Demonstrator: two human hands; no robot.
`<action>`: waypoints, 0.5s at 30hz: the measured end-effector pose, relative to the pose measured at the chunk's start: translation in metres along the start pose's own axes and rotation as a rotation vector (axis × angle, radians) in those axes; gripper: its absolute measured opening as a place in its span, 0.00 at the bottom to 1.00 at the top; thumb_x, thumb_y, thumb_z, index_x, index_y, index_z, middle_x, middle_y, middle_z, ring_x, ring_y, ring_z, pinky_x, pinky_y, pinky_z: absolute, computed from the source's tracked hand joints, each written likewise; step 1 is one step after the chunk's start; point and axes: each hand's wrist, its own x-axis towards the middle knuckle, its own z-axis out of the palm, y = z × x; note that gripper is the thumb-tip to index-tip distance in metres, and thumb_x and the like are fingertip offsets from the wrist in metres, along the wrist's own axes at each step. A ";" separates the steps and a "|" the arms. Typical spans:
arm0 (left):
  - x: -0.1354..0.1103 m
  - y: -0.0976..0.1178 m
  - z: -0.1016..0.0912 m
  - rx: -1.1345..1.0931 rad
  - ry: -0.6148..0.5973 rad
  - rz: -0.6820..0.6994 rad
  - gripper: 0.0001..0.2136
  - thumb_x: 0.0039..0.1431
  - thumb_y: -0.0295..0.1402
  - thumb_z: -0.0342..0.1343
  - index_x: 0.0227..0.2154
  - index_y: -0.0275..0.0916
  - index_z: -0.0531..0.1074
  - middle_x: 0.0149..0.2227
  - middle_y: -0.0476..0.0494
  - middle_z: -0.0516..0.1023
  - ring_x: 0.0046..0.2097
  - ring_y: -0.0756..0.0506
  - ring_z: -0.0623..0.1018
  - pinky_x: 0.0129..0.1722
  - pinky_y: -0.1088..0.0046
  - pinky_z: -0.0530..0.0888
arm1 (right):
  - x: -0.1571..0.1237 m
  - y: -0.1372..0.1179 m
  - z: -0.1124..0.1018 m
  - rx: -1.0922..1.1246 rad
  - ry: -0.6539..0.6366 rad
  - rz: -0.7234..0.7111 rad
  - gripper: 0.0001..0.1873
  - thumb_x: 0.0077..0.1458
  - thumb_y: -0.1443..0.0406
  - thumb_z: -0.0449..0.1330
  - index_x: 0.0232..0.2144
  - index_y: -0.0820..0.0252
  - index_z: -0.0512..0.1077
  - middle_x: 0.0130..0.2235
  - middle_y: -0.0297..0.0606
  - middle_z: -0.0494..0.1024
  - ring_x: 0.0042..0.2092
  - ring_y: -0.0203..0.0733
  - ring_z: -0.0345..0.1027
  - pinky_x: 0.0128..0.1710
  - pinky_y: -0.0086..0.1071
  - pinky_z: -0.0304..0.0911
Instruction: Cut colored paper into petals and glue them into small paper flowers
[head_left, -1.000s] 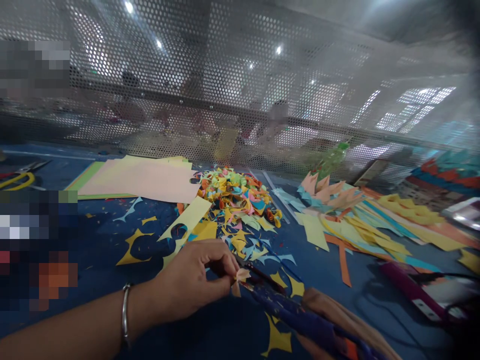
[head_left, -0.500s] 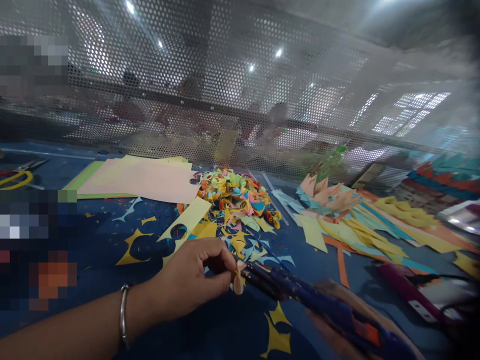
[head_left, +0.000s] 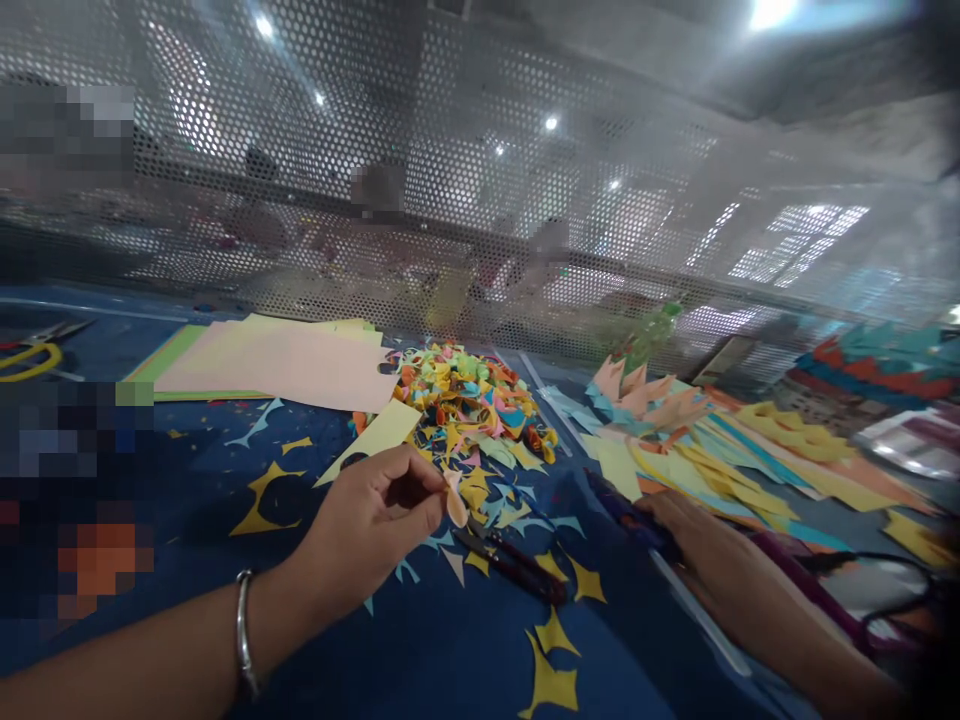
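Observation:
My left hand [head_left: 382, 515], with a metal bangle at the wrist, pinches a small curled peach paper piece [head_left: 455, 500] between thumb and fingertips. Farther right, my right hand [head_left: 694, 550] is closed round a dark blue glue gun [head_left: 619, 505], its nozzle pointing up and left. A translucent glue stick [head_left: 697, 612] juts from its back end. Between the hands, a pair of dark-handled scissors [head_left: 521, 570] lies on the blue table among star-like yellow paper offcuts [head_left: 555, 688]. Just beyond my left hand is a pale yellow strip [head_left: 379, 435] with round cutouts.
A heap of colourful paper scraps [head_left: 472, 395] lies ahead, beside stacked paper sheets [head_left: 277, 365]. Paper crowns [head_left: 649, 395] and strips lie at right, near a purple box with a cable [head_left: 806, 590]. Yellow-handled scissors [head_left: 34, 362] are far left. A perforated metal screen [head_left: 450, 250] stands behind.
The glue gun has moved right and away from the peach paper piece with my right hand, uncovering the dark-handled scissors. My left hand has shifted slightly left and up, still pinching the piece.

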 end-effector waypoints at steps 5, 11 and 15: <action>0.000 0.004 0.000 0.028 -0.004 0.013 0.03 0.50 0.31 0.57 0.26 0.40 0.68 0.26 0.49 0.74 0.24 0.53 0.69 0.23 0.79 0.66 | -0.001 0.009 0.007 -0.051 -0.118 -0.009 0.19 0.47 0.70 0.51 0.44 0.59 0.68 0.48 0.49 0.75 0.51 0.54 0.69 0.48 0.42 0.67; 0.000 0.007 0.002 0.052 0.007 -0.007 0.04 0.48 0.32 0.58 0.26 0.39 0.69 0.26 0.48 0.75 0.26 0.52 0.71 0.26 0.76 0.70 | -0.004 0.018 0.004 0.044 -0.200 0.043 0.22 0.51 0.61 0.54 0.48 0.62 0.69 0.53 0.51 0.72 0.53 0.56 0.67 0.51 0.46 0.64; 0.001 0.007 0.003 0.055 0.053 0.018 0.04 0.49 0.32 0.57 0.25 0.40 0.68 0.24 0.50 0.73 0.21 0.54 0.65 0.19 0.79 0.64 | -0.001 0.006 -0.011 0.152 -0.111 0.022 0.22 0.49 0.55 0.60 0.46 0.57 0.73 0.49 0.46 0.76 0.51 0.57 0.69 0.51 0.49 0.64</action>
